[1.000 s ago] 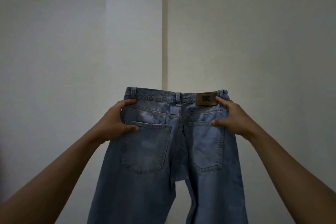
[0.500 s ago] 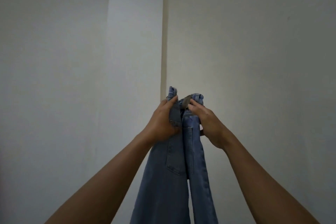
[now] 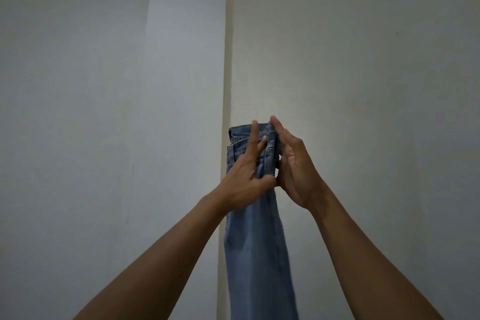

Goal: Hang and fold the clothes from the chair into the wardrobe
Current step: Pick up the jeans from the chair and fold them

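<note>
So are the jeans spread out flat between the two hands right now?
No, the jeans are folded lengthwise into one narrow strip, with the left hand and right hand pressed close together at the waistband.

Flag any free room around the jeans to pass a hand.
Free: left of the left hand toward the wall, and right of the right hand. Crowded: the waistband of the jeans, pinched between both hands. No surface visible for setting down.

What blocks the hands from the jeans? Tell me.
Nothing visible does. The left hand and right hand are both already against the jeans at the waistband, pressing it between them.
</note>
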